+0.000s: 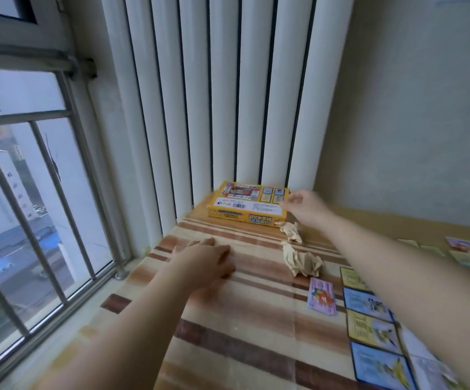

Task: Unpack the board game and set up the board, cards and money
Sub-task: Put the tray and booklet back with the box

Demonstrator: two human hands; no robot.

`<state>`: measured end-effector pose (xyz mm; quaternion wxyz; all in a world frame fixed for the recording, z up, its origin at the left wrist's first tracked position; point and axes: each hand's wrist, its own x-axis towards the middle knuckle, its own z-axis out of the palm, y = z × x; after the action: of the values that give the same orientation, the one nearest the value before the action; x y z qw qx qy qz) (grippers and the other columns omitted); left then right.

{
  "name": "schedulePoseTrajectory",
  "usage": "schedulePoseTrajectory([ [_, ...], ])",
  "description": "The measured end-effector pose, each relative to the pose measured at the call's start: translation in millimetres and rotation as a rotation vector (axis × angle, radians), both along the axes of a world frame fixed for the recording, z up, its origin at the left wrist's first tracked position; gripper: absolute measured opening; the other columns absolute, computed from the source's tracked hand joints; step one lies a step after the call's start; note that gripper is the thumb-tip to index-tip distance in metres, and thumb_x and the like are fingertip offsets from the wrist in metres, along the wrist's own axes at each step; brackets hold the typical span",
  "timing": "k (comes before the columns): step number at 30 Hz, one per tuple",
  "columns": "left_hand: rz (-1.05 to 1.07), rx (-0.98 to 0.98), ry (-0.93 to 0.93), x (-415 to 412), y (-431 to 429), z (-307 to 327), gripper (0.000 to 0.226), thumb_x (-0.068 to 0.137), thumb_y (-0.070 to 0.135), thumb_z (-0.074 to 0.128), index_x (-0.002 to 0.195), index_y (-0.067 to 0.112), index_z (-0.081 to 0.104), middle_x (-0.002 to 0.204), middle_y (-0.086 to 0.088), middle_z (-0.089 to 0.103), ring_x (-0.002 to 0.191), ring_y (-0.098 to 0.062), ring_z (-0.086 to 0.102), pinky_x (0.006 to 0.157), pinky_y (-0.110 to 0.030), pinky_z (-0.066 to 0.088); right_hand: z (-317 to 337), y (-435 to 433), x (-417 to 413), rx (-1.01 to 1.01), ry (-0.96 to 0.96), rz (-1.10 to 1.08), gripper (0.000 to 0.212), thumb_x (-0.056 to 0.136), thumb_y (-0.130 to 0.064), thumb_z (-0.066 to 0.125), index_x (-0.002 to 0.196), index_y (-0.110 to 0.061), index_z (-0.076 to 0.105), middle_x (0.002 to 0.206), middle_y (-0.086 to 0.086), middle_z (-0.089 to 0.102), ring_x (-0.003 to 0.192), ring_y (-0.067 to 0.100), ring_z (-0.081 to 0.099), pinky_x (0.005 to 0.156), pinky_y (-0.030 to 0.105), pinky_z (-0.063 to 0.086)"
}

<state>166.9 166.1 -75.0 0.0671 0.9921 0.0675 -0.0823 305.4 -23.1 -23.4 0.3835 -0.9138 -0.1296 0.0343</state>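
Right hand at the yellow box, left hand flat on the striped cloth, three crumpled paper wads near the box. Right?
Two, not three: the head view shows one crumpled paper wad just in front of the yellow box and a second wad nearer. Rest holds: right hand at the box, left hand flat on the striped cloth.

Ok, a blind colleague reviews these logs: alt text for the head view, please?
A person's right hand reaches to a yellow game box against the blinds, while the left hand rests on a striped cloth. Crumpled paper, purple play money and cards lie nearby.
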Motion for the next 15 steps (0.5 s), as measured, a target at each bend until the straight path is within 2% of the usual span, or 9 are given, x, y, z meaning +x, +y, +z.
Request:
schedulePoseTrajectory([
  [2, -0.003, -0.001, 0.008, -1, 1, -1, 0.055, 0.093, 0.053, 0.039, 0.141, 0.028, 0.040, 0.151, -0.003, 0.031, 0.138, -0.027, 0.027, 0.112, -0.049, 0.024, 9, -15, -11, -0.129, 0.058, 0.240, 0.074, 0.077, -0.050, 0.071, 0.136, -0.017, 0.043, 0.138, -0.001, 0.046, 0.123, 0.017, 0.047, 0.098, 0.027, 0.036],
  [4, 0.014, -0.004, -0.005, -4, -2, 3, 0.054, 0.094, 0.052, 0.040, 0.141, 0.027, 0.040, 0.149, -0.005, 0.033, 0.137, -0.028, 0.030, 0.111, -0.048, 0.026, 19, -20, -27, -0.377, 0.172, 0.477, 0.105, 0.064, -0.061, 0.072, 0.148, -0.022, 0.022, 0.152, -0.004, 0.028, 0.136, 0.016, 0.033, 0.111, 0.030, 0.027],
  [6, 0.009, 0.027, -0.020, -6, -6, 8, 0.052, 0.095, 0.052, 0.038, 0.140, 0.028, 0.039, 0.146, -0.007, 0.036, 0.135, -0.029, 0.034, 0.108, -0.047, 0.031, 18, -23, -28, -0.564, 0.217, 0.585, 0.117, 0.064, -0.056, 0.075, 0.152, -0.024, 0.004, 0.159, -0.003, 0.009, 0.144, 0.016, 0.016, 0.118, 0.033, 0.015],
  [8, 0.004, 0.036, -0.010, -8, -9, 11, 0.051, 0.096, 0.051, 0.038, 0.141, 0.027, 0.039, 0.146, -0.008, 0.036, 0.134, -0.030, 0.035, 0.107, -0.044, 0.032, 18, -24, -30, -0.672, 0.226, 0.611, 0.117, 0.068, -0.044, 0.080, 0.152, -0.025, -0.001, 0.160, -0.002, 0.003, 0.146, 0.018, 0.009, 0.119, 0.034, 0.012],
  [9, 0.007, 0.038, -0.004, -9, -10, 12, 0.051, 0.096, 0.050, 0.037, 0.141, 0.027, 0.038, 0.146, -0.007, 0.036, 0.134, -0.030, 0.035, 0.106, -0.043, 0.031, 16, -23, -29, -0.702, 0.206, 0.595, 0.114, 0.070, -0.037, 0.080, 0.152, -0.026, 0.002, 0.160, 0.000, 0.006, 0.145, 0.020, 0.012, 0.118, 0.035, 0.016],
  [12, 0.017, 0.022, 0.003, -7, -7, 9, 0.054, 0.095, 0.051, 0.039, 0.143, 0.027, 0.038, 0.149, -0.005, 0.033, 0.137, -0.028, 0.031, 0.110, -0.046, 0.028, 5, -16, -27, -0.722, 0.075, 0.517, 0.090, 0.078, -0.017, 0.071, 0.150, -0.028, 0.018, 0.153, 0.003, 0.025, 0.130, 0.024, 0.041, 0.100, 0.032, 0.043],
  [15, 0.030, 0.006, 0.007, -4, -5, 6, 0.055, 0.094, 0.051, 0.041, 0.144, 0.028, 0.037, 0.152, -0.003, 0.030, 0.137, -0.027, 0.031, 0.112, -0.046, 0.027, -14, -18, -17, -0.638, 0.077, 0.464, 0.067, 0.082, -0.006, 0.062, 0.141, -0.027, 0.039, 0.138, 0.006, 0.046, 0.101, 0.023, 0.063, 0.083, 0.033, 0.056],
])
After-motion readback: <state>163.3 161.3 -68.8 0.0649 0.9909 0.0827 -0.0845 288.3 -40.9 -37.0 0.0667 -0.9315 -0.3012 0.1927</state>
